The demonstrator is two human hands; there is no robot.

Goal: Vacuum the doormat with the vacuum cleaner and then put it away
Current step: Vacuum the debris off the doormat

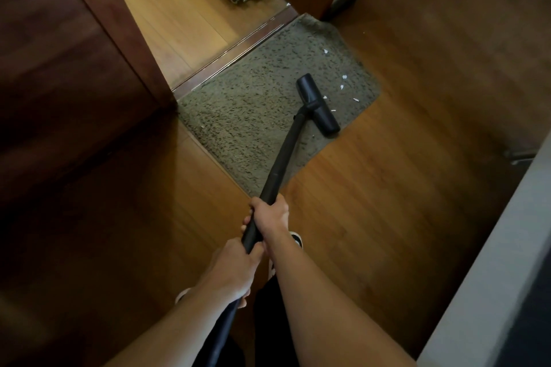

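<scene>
Wood floor (387, 188) open beside doormat (253, 104), its edge against door threshold (232, 52), left hand (232, 267) and right hand (269, 217) gripping vacuum wand (286, 146)

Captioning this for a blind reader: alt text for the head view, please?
The left hand and right hand grip a black vacuum wand whose floor head rests on a grey doormat, white scraps beside it. The mat lies on wooden floor at a doorway.
</scene>
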